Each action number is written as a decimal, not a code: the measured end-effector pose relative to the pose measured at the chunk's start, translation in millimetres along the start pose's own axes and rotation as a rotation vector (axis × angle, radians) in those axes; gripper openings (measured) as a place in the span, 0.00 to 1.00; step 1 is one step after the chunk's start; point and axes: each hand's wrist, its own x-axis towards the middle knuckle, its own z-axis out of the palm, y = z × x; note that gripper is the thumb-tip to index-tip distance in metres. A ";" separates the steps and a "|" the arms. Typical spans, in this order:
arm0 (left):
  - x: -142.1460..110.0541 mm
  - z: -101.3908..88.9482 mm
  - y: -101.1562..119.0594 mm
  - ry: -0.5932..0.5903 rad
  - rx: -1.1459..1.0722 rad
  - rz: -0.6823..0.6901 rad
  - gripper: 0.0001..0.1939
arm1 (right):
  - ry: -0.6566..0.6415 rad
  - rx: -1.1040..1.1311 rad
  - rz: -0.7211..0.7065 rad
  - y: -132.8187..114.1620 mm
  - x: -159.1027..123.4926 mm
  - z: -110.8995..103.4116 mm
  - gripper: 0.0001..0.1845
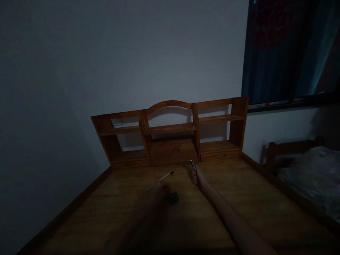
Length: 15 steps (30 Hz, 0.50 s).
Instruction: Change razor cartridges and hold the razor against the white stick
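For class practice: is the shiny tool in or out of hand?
In: the right hand wraps around the shiny tool, whose head protrudes.

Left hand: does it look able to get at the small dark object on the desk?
Probably yes: the blurred left hand is right beside the small dark object, with nothing visible between them; whether they touch is unclear.

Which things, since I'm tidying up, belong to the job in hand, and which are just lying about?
Likely the job's: small tool in right hand; dark block and pale stick by blurred left hand.

Seemingly apart: wooden shelf unit; pale bundle.
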 end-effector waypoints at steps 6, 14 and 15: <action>-14.0 10.5 12.7 0.001 0.106 0.020 0.09 | 0.092 -0.023 -0.006 5.6 2.3 -0.9 0.27; -10.6 8.7 12.1 0.000 0.024 0.032 0.10 | 0.114 -0.065 -0.034 12.0 8.0 -5.3 0.27; -9.1 8.8 12.4 0.001 0.006 0.028 0.10 | 0.111 -0.067 -0.037 12.9 8.4 -5.7 0.27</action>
